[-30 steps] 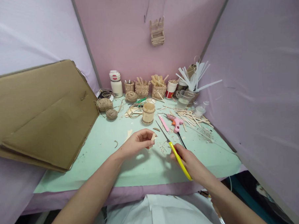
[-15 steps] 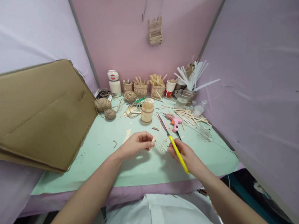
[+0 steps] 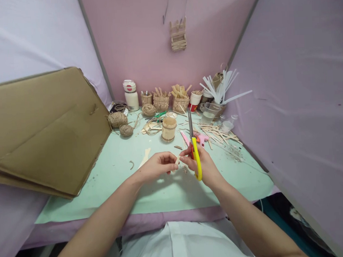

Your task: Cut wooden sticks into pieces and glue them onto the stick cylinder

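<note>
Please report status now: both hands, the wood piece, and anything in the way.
Left hand pinching small wood piece. Right hand holding scissors, fingertips close to the piece, contact unclear. Scissors partly hiding pink glue gun from view.

A person's bare left forearm and right forearm slant inward from the lower corners of the view, the hands almost meeting near its center. The left hand is curled, thumb and forefinger set in a pinch. The right hand is bent at the fingers, its thumb and forefinger extended toward the left fingertips. The left wrist appears nearly straight, in line with its forearm.
</note>
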A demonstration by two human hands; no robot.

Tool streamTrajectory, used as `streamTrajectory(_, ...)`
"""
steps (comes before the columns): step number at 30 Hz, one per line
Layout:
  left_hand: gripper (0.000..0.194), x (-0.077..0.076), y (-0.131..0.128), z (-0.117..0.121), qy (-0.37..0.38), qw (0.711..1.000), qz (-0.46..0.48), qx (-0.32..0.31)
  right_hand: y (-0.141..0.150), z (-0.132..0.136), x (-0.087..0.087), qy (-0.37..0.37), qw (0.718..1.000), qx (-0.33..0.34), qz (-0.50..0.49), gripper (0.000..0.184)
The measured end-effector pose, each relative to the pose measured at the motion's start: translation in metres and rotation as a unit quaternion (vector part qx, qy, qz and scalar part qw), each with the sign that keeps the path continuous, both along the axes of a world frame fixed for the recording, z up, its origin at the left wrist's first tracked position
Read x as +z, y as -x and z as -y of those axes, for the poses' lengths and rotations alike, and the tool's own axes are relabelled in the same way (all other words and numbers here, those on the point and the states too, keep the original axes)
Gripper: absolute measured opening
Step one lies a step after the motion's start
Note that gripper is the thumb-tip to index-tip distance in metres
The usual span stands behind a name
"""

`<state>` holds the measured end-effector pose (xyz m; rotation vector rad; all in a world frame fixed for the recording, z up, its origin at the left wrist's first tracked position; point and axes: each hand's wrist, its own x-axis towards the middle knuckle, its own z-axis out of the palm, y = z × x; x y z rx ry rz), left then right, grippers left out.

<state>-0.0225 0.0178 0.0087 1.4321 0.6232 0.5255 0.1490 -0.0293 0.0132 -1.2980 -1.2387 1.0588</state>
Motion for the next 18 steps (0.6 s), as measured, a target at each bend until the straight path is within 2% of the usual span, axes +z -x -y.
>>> streamTrajectory(4, 0.026, 0.0005, 0.0028, -0.0005, 0.074, 0.997, 0.022, -0.028, 0.0033, -0.0049, 0.0026, 0.03, 0.997, 0.035, -0.061, 0.034)
streamTrajectory(7, 0.035, -0.0031, 0.0053, -0.0028, 0.152, 0.986, 0.038, -0.05, 0.004, -0.0068, 0.0043, 0.031, 0.987, 0.076, -0.137, 0.034)
streamTrajectory(10, 0.037, -0.0067, 0.0062, -0.0044, 0.195, 0.977, 0.053, -0.064, 0.0055, -0.0075, 0.005, 0.031, 0.98, 0.103, -0.168, 0.035)
streamTrajectory(14, 0.029, -0.0079, 0.0045, -0.0044, 0.225, 0.97, 0.071, -0.064, 0.0072, -0.0061, 0.0043, 0.038, 0.986, 0.102, -0.123, 0.033)
streamTrajectory(16, 0.027, -0.0076, 0.0027, -0.004, 0.205, 0.975, 0.075, -0.03, 0.0048, -0.0032, 0.0025, 0.037, 0.995, 0.073, -0.058, 0.031)
streamTrajectory(18, 0.027, -0.0075, 0.0006, -0.0038, 0.161, 0.984, 0.072, 0.031, -0.0004, 0.0025, -0.0007, 0.033, 0.998, 0.049, 0.029, 0.028)
